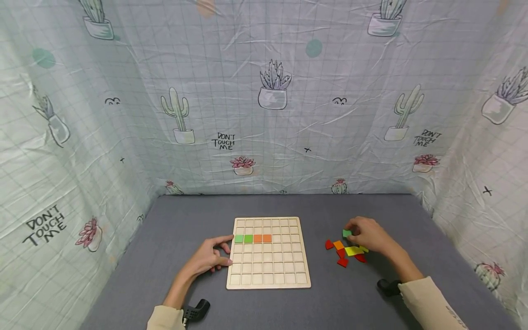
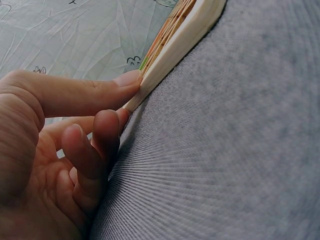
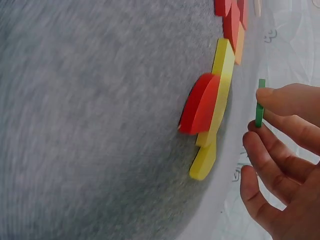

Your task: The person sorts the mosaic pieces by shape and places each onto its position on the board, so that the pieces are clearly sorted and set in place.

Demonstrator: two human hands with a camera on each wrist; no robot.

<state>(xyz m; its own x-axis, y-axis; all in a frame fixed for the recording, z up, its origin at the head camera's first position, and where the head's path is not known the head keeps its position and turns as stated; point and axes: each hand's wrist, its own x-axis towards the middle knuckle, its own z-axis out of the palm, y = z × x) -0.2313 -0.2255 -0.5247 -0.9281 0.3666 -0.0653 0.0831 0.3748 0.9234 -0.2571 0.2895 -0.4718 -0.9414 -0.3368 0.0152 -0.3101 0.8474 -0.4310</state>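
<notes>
A pale wooden grid board lies flat on the table. Two green square tiles and two orange square tiles sit side by side in one of its rows. My left hand touches the board's left edge, thumb and index finger spread apart along it. In the left wrist view, the thumb presses against the wooden edge. To the right of the board, my right hand pinches a green tile between thumb and fingers, raised above the loose pieces.
Beneath and beside my right hand lie several loose pieces: red ones, an orange square and yellow ones. In the right wrist view, a curved red piece rests against a yellow one. Patterned cloth surrounds the grey table.
</notes>
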